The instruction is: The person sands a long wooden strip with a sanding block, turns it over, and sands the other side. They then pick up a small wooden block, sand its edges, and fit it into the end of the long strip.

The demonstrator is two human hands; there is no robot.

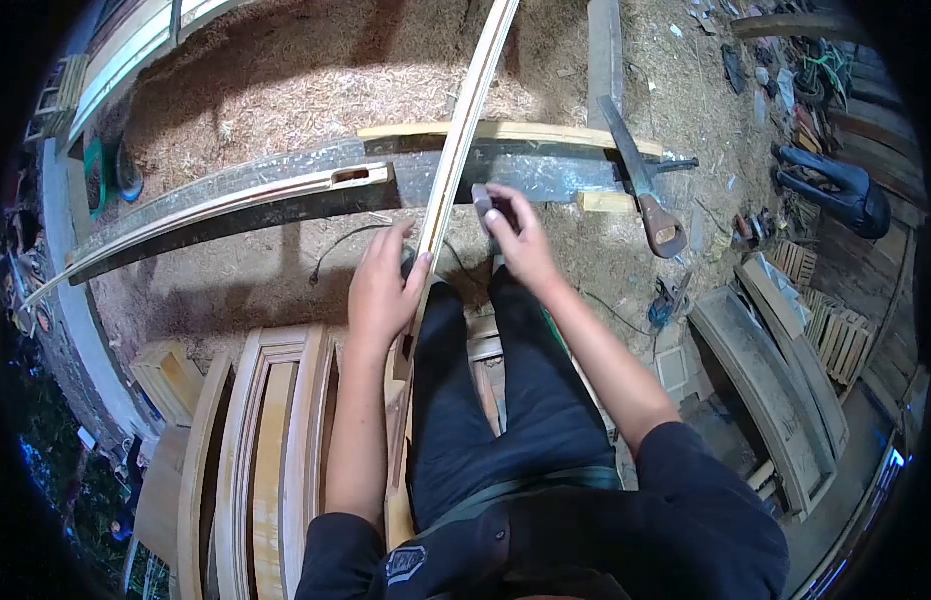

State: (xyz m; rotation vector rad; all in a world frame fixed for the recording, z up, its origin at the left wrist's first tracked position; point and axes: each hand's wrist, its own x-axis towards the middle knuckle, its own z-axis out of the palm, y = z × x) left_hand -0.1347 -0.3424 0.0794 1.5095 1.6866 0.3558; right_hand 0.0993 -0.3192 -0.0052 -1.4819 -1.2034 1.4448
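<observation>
A long, narrow wooden moulding (459, 152) with a groove along its face runs from the top of the view down past my left side, lying across a dark bench plank. My left hand (383, 285) is closed around the moulding's near part, thumb on its right edge. Just to the right of it, my right hand (522, 240) pinches a small greyish flat piece (482, 205), whose exact kind I cannot make out. That piece is apart from the moulding. A second slotted wooden strip (275, 195) rests on the bench's left part.
A handsaw (642, 185) lies on the bench's right end near a small wood block (606, 202). Wooden frames (270, 430) stand at lower left, and a curved frame (765, 390) leans at right. Sawdust (285, 90) covers the ground; a cable (330, 250) trails under the bench.
</observation>
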